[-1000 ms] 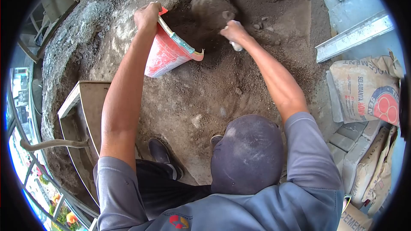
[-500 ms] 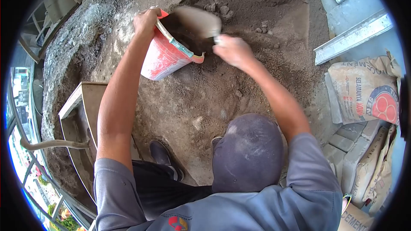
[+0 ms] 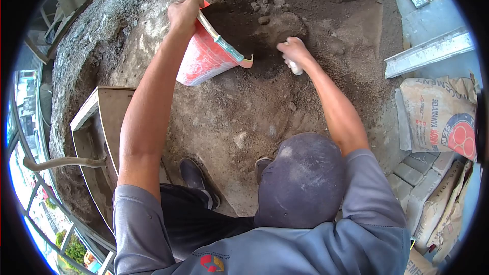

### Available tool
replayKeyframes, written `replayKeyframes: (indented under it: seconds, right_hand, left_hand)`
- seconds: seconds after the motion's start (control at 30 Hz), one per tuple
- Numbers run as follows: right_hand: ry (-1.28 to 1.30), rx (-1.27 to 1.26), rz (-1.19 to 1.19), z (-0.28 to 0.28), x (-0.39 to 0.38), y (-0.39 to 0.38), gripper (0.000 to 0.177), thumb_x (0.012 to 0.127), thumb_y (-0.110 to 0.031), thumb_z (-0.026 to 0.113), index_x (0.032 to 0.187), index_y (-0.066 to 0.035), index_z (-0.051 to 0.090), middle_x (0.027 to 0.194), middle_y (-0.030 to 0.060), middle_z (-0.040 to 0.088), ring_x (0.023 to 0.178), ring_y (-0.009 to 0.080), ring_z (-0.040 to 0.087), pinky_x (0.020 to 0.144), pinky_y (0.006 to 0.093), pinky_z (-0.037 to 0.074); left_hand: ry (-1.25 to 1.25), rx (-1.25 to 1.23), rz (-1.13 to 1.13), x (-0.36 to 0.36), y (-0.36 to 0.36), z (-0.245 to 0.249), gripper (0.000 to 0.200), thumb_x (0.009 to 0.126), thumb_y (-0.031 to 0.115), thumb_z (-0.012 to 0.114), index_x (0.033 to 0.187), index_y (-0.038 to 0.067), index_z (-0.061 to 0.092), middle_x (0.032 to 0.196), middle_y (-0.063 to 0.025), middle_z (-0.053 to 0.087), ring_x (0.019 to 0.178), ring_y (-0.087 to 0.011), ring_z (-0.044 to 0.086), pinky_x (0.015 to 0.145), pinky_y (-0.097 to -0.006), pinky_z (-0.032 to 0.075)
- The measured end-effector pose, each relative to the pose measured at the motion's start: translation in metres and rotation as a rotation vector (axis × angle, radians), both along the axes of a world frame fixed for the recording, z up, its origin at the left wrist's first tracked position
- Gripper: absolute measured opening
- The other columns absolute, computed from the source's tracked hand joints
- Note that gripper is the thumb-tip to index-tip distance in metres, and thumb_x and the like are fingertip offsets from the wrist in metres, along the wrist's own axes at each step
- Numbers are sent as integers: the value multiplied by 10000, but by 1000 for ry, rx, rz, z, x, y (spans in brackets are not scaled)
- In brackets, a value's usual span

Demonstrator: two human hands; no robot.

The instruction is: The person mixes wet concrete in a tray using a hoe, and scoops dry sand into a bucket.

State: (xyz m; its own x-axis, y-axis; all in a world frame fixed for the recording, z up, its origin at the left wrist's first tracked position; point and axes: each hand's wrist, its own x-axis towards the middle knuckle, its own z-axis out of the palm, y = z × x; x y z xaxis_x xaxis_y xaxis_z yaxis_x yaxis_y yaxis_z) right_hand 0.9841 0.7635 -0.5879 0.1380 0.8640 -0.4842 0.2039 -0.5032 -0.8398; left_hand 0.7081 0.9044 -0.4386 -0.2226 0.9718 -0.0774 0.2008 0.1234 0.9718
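A red bucket [image 3: 204,61], whitened with dust, is tilted with its mouth toward the sand pile. My left hand [image 3: 184,14] is closed on its upper rim. To the right of the bucket, my right hand [image 3: 294,52] is wrapped round the pale handle of a trowel [image 3: 296,68]. The trowel's blade is at the sand and hard to tell apart from it. Dark sand [image 3: 331,10] lies beyond both hands, with small lumps beside the blade. The bucket's inside is in deep shadow.
Cement bags [image 3: 438,114] stand at the right, beside grey paving blocks [image 3: 407,173]. A pale metal channel [image 3: 430,53] juts in from the right. A wooden frame [image 3: 114,107] with a bent handle [image 3: 63,162] is at the left. Shoes stand on the sandy ground.
My right hand has moved the trowel away from the bucket's mouth, rightward to the sand. The bucket, still in my left hand, has shifted slightly up and right in view.
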Motion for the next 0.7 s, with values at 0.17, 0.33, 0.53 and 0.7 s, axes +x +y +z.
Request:
replayKeyframes:
  seconds: [0.17,0.33,0.53,0.7]
  right_hand:
    - [-321,163,300,43,-63,36,331,842,-218,669,991,78,686,885,292,704,706,337,743,632,437,589]
    - [-727,479,549,110,-113,19,249,824,-208,682,916,13,750,898,249,729,884,406,733,795,505,586]
    - [-534,581,420,96,-78,-33,260,887,-224,664,954,22,610,714,186,658,614,363,669,626,467,564]
    - [190,-81,-4,74,-1,-128,180,982,-215,635,1017,-45,588,664,31,576,478,108,547,388,258,434]
  left_hand:
    - [25,-37,-49,-7,5,1,191,662,59,740,808,-63,729,736,-69,614,651,-163,552,589,-332,450]
    - [-64,-92,-96,-19,2,13,167,683,41,738,818,-56,721,753,-70,622,641,-163,557,576,-312,453]
    - [-107,-208,-290,-91,-7,36,628,809,52,643,1419,-35,520,1191,-156,658,998,-232,672,887,-324,551]
    - [25,-326,-383,-200,-13,49,530,838,133,569,1356,20,588,1115,-99,664,958,-193,661,898,-319,534]
